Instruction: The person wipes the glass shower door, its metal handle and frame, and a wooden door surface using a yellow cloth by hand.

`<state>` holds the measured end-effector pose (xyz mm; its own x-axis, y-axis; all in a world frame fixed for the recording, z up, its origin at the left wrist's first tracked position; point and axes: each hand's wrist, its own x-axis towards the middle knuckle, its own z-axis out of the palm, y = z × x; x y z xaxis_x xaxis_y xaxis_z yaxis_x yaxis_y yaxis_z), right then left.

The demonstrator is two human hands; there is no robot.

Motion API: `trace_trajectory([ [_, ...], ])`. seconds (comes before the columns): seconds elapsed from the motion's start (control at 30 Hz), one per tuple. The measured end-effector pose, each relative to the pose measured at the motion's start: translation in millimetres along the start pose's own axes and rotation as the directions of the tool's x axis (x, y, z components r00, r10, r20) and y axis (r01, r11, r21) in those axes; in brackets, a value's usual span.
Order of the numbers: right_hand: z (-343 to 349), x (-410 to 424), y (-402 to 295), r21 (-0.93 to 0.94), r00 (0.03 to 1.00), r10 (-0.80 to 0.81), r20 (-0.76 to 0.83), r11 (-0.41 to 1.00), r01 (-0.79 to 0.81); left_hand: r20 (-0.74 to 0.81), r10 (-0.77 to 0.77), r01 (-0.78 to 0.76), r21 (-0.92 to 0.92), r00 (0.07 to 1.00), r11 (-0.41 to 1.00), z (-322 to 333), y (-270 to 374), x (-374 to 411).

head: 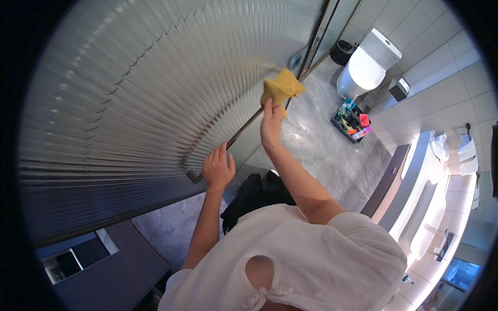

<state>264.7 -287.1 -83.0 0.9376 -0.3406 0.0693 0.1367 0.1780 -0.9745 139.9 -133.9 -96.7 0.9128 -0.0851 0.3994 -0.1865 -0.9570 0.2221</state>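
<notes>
A yellow cloth (281,87) is bunched in my right hand (271,123), held against the dark metal bar handle (246,127) near its far end. The bar runs along a ribbed glass door panel (163,85). My left hand (218,167) rests with fingers extended on the nearer part of the same bar, close to its bent end; whether the fingers curl around it is hidden.
At the right stand a white toilet (363,72), a black bin (342,52) and a black caddy (345,130) of cleaning items on the grey tiled floor. A white washbasin (428,217) lines the right wall. Dark furniture (113,268) is at lower left.
</notes>
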Motion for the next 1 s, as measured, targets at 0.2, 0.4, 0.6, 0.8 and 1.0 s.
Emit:
trace_trajectory([
  [0.2,42.4,-26.5,-11.8,-0.107,0.977,-0.128,0.173,0.983,0.148,0.038,-0.016,0.016,0.001,0.999,1.000,2.9,-3.1,-2.4],
  [0.4,74.6,-57.5,-54.6,0.105,0.196,-0.742,0.641,0.338,0.935,0.096,-0.135,0.138,-0.031,0.986,0.990,-4.1,2.3,-5.0],
  [0.6,80.6,-8.0,-54.5,-0.123,0.335,-0.734,0.590,0.328,0.937,0.096,-0.046,0.050,-0.036,0.994,0.998,-3.4,-1.8,-1.0],
  [0.8,83.1,44.1,-115.3,0.124,0.929,-0.363,-0.065,0.921,0.369,0.016,-0.050,0.051,-0.065,0.999,0.997,-2.6,0.8,0.1],
  [1.0,91.0,-8.8,-91.4,0.049,0.397,-0.832,0.388,0.448,0.893,0.039,-0.034,0.037,-0.072,0.999,0.997,-1.0,-1.0,-1.0],
])
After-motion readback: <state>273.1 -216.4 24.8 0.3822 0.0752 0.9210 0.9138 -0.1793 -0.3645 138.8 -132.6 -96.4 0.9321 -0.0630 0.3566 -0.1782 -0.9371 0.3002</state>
